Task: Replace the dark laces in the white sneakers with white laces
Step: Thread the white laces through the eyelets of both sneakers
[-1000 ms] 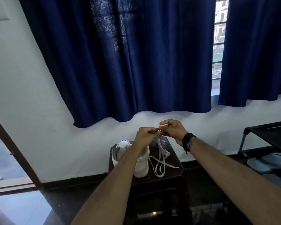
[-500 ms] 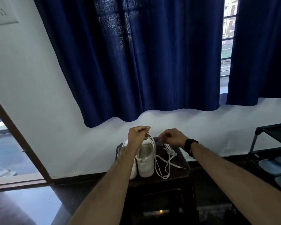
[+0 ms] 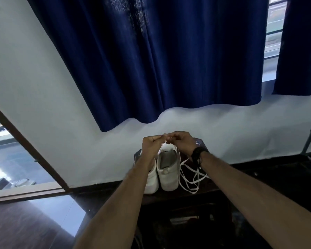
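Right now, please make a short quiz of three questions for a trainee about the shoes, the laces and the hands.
1. True or false: the loose white flat lace lies to the left of the pair of white sneakers.
2. What do the left hand and the right hand pinch between them?
3. What supports the sneakers: A the floor, B the dark wooden stool, C a shelf?

Key: 1 false; 2 a white lace end; 3 B.

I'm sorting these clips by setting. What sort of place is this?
Most likely a room in a home: dark blue curtains hang over a window, a pair of white sneakers sits on a small dark wooden stool against a white wall, and the floor is dark and glossy.
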`<state>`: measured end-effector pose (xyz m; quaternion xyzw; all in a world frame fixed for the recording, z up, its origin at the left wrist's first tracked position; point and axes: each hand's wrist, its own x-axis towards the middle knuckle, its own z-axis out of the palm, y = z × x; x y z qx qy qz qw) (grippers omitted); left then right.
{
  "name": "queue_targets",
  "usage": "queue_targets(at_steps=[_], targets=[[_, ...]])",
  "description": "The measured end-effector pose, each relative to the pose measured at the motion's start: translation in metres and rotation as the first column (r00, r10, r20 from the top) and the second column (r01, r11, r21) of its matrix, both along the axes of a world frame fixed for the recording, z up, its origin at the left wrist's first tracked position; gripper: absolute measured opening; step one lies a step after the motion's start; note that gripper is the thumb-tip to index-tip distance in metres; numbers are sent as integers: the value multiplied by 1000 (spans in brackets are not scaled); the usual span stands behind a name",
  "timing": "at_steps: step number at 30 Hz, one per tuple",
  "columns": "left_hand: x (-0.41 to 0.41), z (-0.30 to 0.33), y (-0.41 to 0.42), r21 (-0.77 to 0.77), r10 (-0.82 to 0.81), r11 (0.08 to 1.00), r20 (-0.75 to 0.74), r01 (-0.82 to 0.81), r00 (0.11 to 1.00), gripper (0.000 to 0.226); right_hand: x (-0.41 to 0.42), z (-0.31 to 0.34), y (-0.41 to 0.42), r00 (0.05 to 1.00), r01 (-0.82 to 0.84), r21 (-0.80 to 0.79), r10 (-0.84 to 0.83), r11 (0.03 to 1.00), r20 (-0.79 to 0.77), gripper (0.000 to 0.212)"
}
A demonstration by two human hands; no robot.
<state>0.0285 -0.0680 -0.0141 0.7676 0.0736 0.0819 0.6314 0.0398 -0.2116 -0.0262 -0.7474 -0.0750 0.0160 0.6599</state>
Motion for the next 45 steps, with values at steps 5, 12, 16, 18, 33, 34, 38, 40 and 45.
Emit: queue_targets(at_steps=[5, 12, 16, 18, 33, 34, 38, 40, 45], targets=[[8, -22, 9, 472, 146, 877, -80, -92, 986, 44, 16, -16, 4, 995, 98, -131, -97, 986, 17, 12], [0, -52, -6, 918, 171, 388, 9, -76, 985, 24, 40, -24, 9, 995, 96, -386, -80, 917, 58, 15], [1, -48, -7, 913, 207, 403, -30, -57, 978, 19, 38, -29, 13, 994, 55, -436, -7, 898, 111, 13], [-1, -49, -8, 915, 218, 391, 11, -98, 976, 17, 36, -32, 11, 989, 59, -471, 13, 880, 149, 8], [-47, -46, -32, 788, 202, 392, 430, -475, 880, 27, 30, 11, -14, 916, 24, -727, 276, 686, 290, 12], [-49, -44, -33, 786, 201, 388, 438, -482, 876, 29, 30, 15, -14, 904, 17, -759, 315, 651, 290, 12], [-51, -42, -36, 791, 217, 361, 444, -494, 869, 32, 32, 23, -12, 879, 48, -846, 380, 531, 288, 13], [-51, -45, -35, 776, 219, 386, 448, -499, 867, 32, 33, 25, -10, 867, 64, -862, 401, 503, 298, 13], [-50, -47, -35, 771, 219, 398, 445, -496, 868, 31, 35, 27, -7, 854, 73, -873, 422, 482, 305, 14]])
